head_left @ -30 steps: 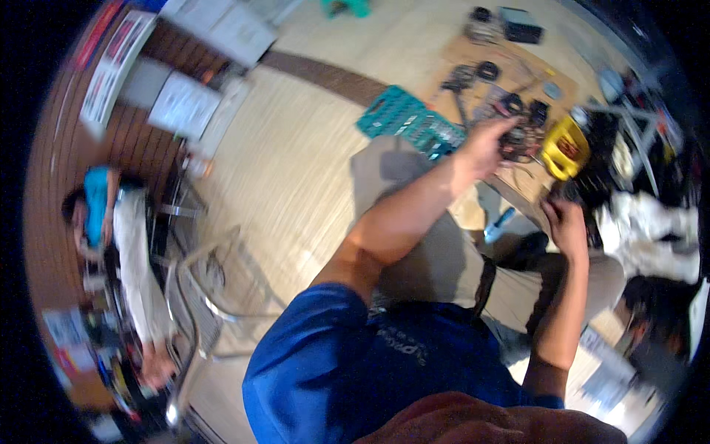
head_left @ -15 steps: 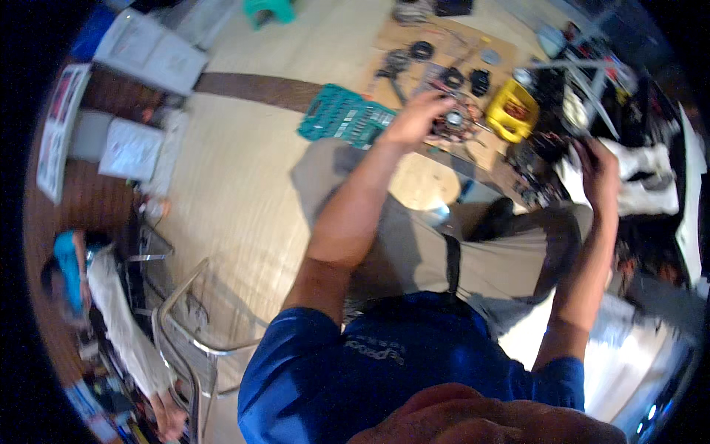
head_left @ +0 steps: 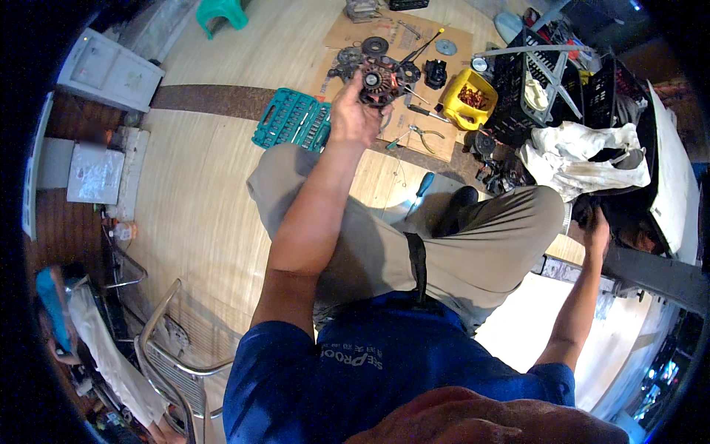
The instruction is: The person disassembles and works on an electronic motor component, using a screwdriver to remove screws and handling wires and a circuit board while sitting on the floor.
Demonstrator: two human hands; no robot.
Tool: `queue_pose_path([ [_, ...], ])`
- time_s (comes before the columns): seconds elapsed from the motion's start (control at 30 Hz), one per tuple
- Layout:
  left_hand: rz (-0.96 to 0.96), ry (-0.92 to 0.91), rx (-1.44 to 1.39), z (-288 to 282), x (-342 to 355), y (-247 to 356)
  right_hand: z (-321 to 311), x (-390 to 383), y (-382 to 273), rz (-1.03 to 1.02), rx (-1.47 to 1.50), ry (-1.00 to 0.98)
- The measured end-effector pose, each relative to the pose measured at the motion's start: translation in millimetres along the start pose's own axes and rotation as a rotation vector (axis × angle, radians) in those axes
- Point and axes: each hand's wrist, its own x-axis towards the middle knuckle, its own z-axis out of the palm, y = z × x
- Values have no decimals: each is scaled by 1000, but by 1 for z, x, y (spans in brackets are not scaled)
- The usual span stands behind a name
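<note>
My left hand [head_left: 353, 112] grips a round motor stator with copper windings [head_left: 380, 84], raised over the cardboard on the floor. Its fingers wrap the near left edge of the part. Off to the right, my right hand [head_left: 596, 231] is beside the dark box below the white cloth [head_left: 584, 159]; its fingers are curled, and what lies in them is dark and cannot be made out. On the cardboard [head_left: 433, 144] lie pliers [head_left: 427, 139], a black-handled screwdriver [head_left: 427, 112], a black ring [head_left: 375, 46] and a small black part [head_left: 435, 73].
A yellow container [head_left: 471, 100] holds copper-coloured pieces. The teal socket set [head_left: 292, 120] lies open left of the cardboard. A blue-handled screwdriver [head_left: 424, 184] is near my foot. Black crates [head_left: 518, 100] stand right, a metal chair [head_left: 166, 348] left. Another person [head_left: 103, 333] is at far left.
My right hand has moved down, away from the white cloth toward the dark box. My left hand holds the stator up toward the view, and the whole view has shifted.
</note>
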Motion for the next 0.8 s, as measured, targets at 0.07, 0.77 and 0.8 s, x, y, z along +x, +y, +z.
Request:
queue_pose_path([
  [0.07, 25, 42, 27, 1, -2, 8, -5, -40, 58, 176, -204, -78],
  [0.77, -28, -55, 251, 19, -18, -23, -9, 49, -414, -271, 806, -19],
  [0.8, -37, -12, 258, 27, -21, -25, 4, 57, -421, -184, 1023, -162],
])
